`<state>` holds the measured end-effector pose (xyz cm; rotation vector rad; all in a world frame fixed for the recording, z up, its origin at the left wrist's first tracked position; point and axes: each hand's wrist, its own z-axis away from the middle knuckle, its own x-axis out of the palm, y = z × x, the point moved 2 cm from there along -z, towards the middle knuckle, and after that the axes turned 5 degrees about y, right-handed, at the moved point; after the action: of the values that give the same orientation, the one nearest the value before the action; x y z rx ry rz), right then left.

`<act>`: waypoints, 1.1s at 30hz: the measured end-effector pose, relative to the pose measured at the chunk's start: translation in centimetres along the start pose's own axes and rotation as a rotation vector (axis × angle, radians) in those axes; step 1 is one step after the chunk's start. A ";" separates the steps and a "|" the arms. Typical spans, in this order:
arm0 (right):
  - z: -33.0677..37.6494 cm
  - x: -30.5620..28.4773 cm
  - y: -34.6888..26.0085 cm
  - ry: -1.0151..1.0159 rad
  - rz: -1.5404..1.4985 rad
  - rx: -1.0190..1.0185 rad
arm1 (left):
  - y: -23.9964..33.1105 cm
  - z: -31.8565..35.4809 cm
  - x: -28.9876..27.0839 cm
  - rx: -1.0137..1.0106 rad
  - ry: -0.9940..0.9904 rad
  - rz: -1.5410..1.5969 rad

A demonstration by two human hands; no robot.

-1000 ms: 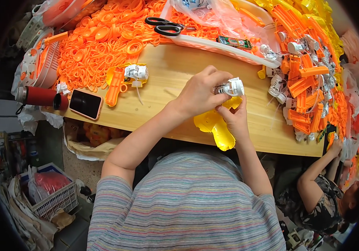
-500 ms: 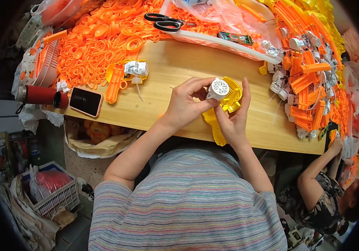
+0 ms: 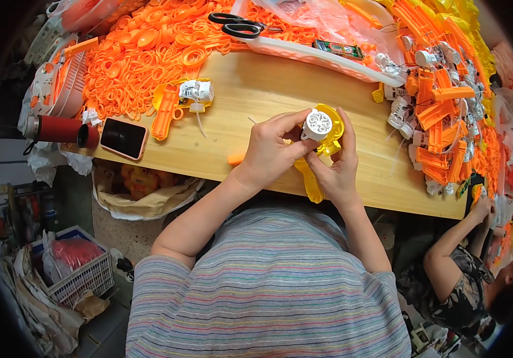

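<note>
Over the table's near edge, my left hand [image 3: 271, 149] is closed on a white round part [image 3: 318, 124] with a patterned face. My right hand [image 3: 335, 173] grips a yellow plastic shell [image 3: 335, 138], its handle [image 3: 310, 184] pointing down toward me. The white part overlaps the shell's rounded end; whether it is seated inside cannot be seen. My left fingertips are partly hidden behind the white part. Beside my left wrist lies a small orange piece [image 3: 236, 159]. Farther left rests another yellow shell holding a white part [image 3: 195, 91] and an orange piece [image 3: 164, 113].
Orange parts [image 3: 131, 65] are heaped at the far left, near a phone [image 3: 124, 138] and a red flask [image 3: 59, 129]. Black-handled scissors [image 3: 238, 27] lie by a pink-white tray [image 3: 322, 56]. White-and-orange assemblies [image 3: 435, 119] pile up on the right, where another person [image 3: 447, 262] works.
Both hands have shifted slightly right and up with the white part and yellow shell. More of the orange piece beside my left wrist shows now.
</note>
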<state>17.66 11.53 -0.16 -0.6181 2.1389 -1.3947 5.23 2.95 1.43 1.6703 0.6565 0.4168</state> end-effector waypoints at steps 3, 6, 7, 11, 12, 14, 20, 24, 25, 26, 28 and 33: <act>0.1 0.2 -0.2 0.005 0.059 -0.065 | -0.6 0.2 0.0 0.022 0.032 0.024; 0.3 0.4 -0.7 0.007 0.221 -0.228 | -0.6 0.3 0.0 0.031 0.036 0.089; 0.3 0.5 -0.7 0.012 0.220 -0.228 | -0.6 0.4 0.0 0.047 0.049 0.140; 0.2 1.1 -1.2 0.010 0.177 -0.249 | -0.7 0.7 -0.4 0.024 0.043 0.186; 0.0 1.2 -1.6 -0.006 0.096 -0.186 | -0.6 0.7 -0.4 0.009 0.049 0.219; -0.2 1.4 -2.0 -0.014 0.014 -0.125 | -0.5 0.7 -0.5 -0.005 0.047 0.248; -0.7 3.5 -2.2 0.224 -0.165 0.015 | 0.1 0.6 -0.2 -0.051 -0.017 0.112; -1.1 3.8 -1.6 0.332 -0.103 -0.032 | -0.6 0.2 -0.2 0.016 0.015 0.136; -1.1 3.8 -1.5 0.337 -0.103 -0.037 | -0.4 -0.2 -0.2 0.048 0.011 0.118; -1.0 3.7 -1.3 0.368 -0.132 -0.027 | -0.2 -0.5 -0.4 0.053 0.006 0.118; -1.1 3.4 -0.9 0.401 -0.161 -0.021 | 0.6 -1.3 -0.4 0.029 -0.156 -0.001; -1.4 1.0 -0.3 0.438 -0.416 0.146 | 1.3 -4.0 1.5 0.052 -0.271 -0.188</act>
<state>15.99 11.78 0.40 -0.7901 2.2891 -2.0526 4.28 6.82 3.38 1.6590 0.6189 0.0378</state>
